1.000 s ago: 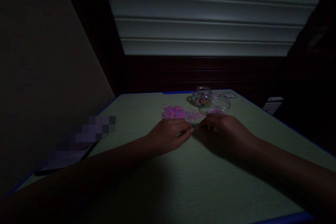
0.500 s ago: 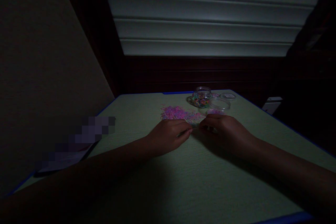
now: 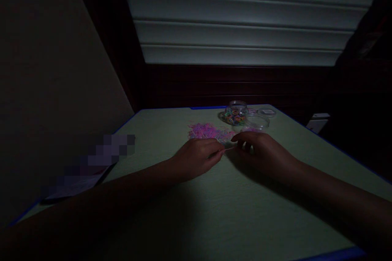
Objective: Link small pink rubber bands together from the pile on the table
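A thin pale strand [image 3: 229,149] stretches between my hands just in front of a pile of pink and purple strands [image 3: 204,131]. My left hand [image 3: 199,159] pinches the strand's left end between thumb and fingertips. At its right end is my right hand [image 3: 260,151], with the index finger raised apart from the thumb; the strand reaches the fingers below, and whether they grip it is too dark to tell. Behind my right hand sit an open clear jar of colourful rings [image 3: 235,115] and a clear round container [image 3: 256,121] with some pink pieces.
The light green table [image 3: 239,220] has a blue edge. A clear round lid [image 3: 266,112] lies at the back right. At the left edge is a flat, partly pixelated object [image 3: 79,181]. A white object [image 3: 318,122] stands beyond the table's right edge.
My right hand's index finger has lifted away from the thumb, and more of the strand shows between the hands. My left hand has hardly moved.
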A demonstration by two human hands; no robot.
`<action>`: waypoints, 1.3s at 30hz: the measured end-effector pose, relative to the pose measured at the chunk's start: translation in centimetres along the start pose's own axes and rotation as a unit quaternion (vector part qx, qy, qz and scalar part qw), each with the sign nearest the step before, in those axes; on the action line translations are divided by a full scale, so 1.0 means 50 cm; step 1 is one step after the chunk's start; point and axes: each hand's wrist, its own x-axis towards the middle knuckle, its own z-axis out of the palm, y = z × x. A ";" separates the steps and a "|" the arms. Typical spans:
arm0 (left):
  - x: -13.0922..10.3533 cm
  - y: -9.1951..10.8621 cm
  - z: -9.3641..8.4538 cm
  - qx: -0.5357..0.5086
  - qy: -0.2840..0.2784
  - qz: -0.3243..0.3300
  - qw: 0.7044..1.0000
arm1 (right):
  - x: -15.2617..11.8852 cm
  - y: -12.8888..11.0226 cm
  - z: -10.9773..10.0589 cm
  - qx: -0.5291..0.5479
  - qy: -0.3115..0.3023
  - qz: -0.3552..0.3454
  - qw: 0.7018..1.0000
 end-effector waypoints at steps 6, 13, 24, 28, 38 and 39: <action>0.000 0.002 -0.002 0.002 0.000 0.002 1.000 | 0.002 -0.008 -0.004 0.045 -0.001 0.024 0.999; 0.001 0.000 0.002 0.000 0.013 0.012 1.000 | 0.003 -0.008 0.003 0.072 -0.051 0.013 0.996; -0.003 -0.003 0.003 -0.001 0.012 0.013 1.000 | 0.003 -0.007 0.004 0.075 -0.042 -0.005 0.996; -0.002 -0.005 0.004 -0.006 0.016 0.011 1.000 | 0.003 -0.008 0.002 0.053 -0.022 -0.020 0.998; -0.003 -0.005 0.006 -0.007 0.021 0.006 1.000 | 0.004 -0.005 0.003 0.039 -0.015 -0.033 0.999; -0.003 -0.005 0.006 -0.009 0.018 0.006 1.000 | 0.004 -0.005 0.002 0.039 -0.016 -0.032 0.999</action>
